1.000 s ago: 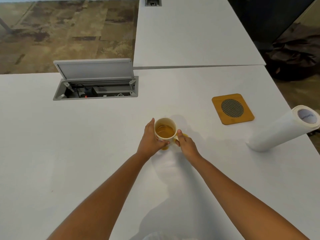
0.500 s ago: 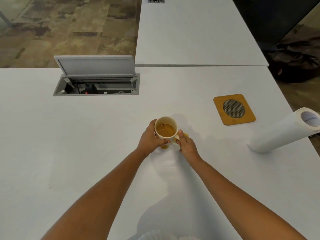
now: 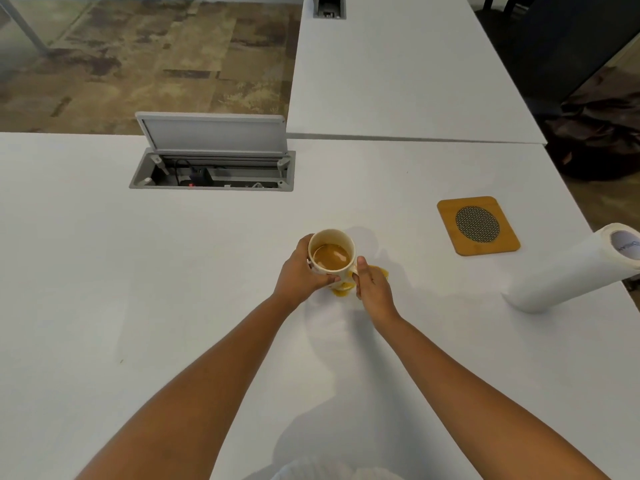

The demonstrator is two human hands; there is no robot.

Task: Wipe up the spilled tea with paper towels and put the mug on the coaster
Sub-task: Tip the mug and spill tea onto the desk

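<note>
A cream mug (image 3: 331, 252) holding brown tea is in the middle of the white table (image 3: 138, 306). My left hand (image 3: 301, 271) wraps round its left side. My right hand (image 3: 372, 284) grips its handle side, thumb up against the mug. A small puddle of amber tea (image 3: 381, 271) shows on the table under and just right of the mug, partly hidden by my right hand. A square wooden coaster (image 3: 478, 225) with a dark mesh centre lies to the right. The paper towel roll (image 3: 571, 271) lies on its side at the table's right edge.
An open grey cable hatch (image 3: 211, 168) with its lid raised sits in the table to the back left. A second white table (image 3: 398, 64) adjoins behind. Dark bags (image 3: 602, 133) lie on the floor past the right edge.
Both hands keep their hold on the mug, which has lifted slightly off the table. The view has shifted a little.
</note>
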